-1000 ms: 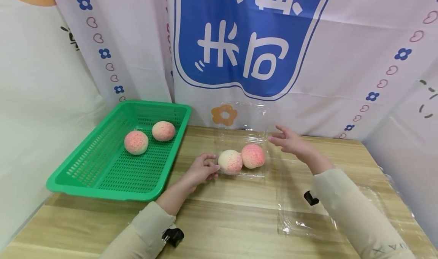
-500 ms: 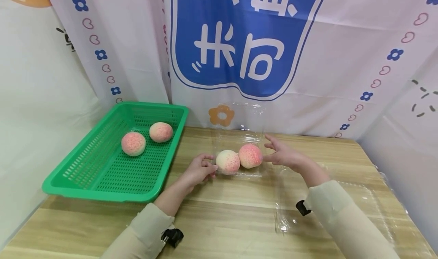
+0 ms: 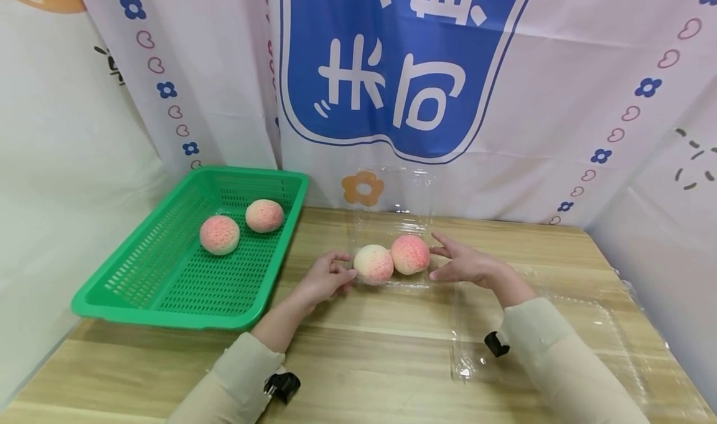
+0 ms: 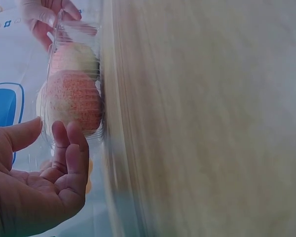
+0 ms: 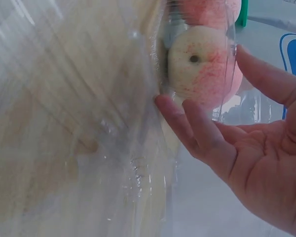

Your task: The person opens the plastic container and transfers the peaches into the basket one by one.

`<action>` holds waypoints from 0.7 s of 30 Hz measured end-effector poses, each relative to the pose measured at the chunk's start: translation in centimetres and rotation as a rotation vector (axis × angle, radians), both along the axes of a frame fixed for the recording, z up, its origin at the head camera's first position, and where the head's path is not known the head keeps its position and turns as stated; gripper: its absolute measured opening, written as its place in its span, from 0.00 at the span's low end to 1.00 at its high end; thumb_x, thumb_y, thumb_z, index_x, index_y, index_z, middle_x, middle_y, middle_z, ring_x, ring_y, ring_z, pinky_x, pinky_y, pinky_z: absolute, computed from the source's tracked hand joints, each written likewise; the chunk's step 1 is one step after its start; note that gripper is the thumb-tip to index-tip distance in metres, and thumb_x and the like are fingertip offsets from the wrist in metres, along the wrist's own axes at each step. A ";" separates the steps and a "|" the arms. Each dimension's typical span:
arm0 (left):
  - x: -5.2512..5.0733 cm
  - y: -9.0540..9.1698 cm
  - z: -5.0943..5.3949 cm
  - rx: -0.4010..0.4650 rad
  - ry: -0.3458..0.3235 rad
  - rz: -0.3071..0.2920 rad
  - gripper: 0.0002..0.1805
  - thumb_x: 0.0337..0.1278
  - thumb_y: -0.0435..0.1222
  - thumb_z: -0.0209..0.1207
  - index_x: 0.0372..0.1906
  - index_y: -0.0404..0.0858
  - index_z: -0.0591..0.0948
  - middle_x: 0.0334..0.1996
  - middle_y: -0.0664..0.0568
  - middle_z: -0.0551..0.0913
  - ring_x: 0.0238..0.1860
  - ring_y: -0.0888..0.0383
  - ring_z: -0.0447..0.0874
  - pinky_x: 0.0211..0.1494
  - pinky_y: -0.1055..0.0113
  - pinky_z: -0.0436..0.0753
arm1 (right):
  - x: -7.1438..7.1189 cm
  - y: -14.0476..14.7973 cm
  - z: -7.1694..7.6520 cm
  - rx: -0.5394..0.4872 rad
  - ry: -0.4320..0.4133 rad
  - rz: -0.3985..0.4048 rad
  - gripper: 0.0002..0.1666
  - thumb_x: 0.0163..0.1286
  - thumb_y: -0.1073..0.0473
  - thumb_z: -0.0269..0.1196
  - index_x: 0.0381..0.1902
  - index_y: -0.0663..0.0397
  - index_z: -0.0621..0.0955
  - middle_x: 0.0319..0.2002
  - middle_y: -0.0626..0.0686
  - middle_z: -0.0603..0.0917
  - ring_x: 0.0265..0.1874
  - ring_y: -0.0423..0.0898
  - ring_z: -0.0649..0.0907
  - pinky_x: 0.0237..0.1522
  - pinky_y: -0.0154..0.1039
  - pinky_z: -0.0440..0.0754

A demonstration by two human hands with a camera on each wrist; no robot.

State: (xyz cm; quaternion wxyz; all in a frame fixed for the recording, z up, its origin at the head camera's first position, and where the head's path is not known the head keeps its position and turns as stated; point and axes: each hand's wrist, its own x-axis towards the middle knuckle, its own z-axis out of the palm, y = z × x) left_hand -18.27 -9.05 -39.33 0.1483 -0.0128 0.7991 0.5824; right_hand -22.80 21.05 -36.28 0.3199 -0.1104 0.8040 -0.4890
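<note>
Two pink-and-cream peaches, a paler one [image 3: 373, 264] and a pinker one [image 3: 411, 254], sit side by side in a clear plastic clamshell box [image 3: 404, 283]. Its lid [image 3: 399, 190] stands raised against the cloth behind. At the box's left end my left hand [image 3: 323, 279] holds the edge, with curled fingers and the thumb at the rim [image 4: 44, 94]. My right hand [image 3: 469, 263] is at the right end, thumb and fingers spread apart beside the wall and close to the pinker peach [image 5: 202, 64].
A green plastic basket [image 3: 257, 306] stands at the left with two more peaches, one [image 3: 220, 235] left of the other [image 3: 264, 215]. More clear plastic packaging [image 3: 465, 371] lies at the right, partly under my right forearm. A printed cloth [image 3: 504, 181] hangs behind the wooden table [image 3: 358, 374].
My right hand has come down and in from above the box's right side to its right end. The left hand stays at the left end. The view has shifted slightly.
</note>
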 end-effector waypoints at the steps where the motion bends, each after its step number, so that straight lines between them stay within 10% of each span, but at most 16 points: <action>1: 0.0 0.0 0.0 -0.005 0.000 0.001 0.23 0.69 0.35 0.58 0.64 0.33 0.70 0.33 0.46 0.81 0.35 0.53 0.83 0.34 0.67 0.76 | -0.1 0.1 0.0 0.007 0.000 0.006 0.62 0.66 0.70 0.63 0.79 0.55 0.32 0.78 0.69 0.47 0.75 0.68 0.57 0.70 0.56 0.69; 13: 0.0 0.2 0.4 -0.075 0.026 0.010 0.25 0.68 0.36 0.59 0.65 0.33 0.70 0.40 0.41 0.81 0.41 0.47 0.82 0.39 0.62 0.79 | -0.9 0.7 -0.7 -0.075 -0.113 -0.046 0.49 0.70 0.71 0.59 0.77 0.71 0.42 0.76 0.70 0.52 0.60 0.53 0.79 0.57 0.37 0.82; 21: 0.4 0.9 1.3 -0.261 0.334 0.069 0.31 0.64 0.36 0.63 0.69 0.32 0.67 0.60 0.38 0.73 0.59 0.41 0.74 0.61 0.48 0.77 | -0.9 1.5 -1.2 -0.142 -0.164 -0.020 0.49 0.70 0.69 0.60 0.77 0.69 0.44 0.76 0.72 0.50 0.48 0.50 0.87 0.55 0.38 0.83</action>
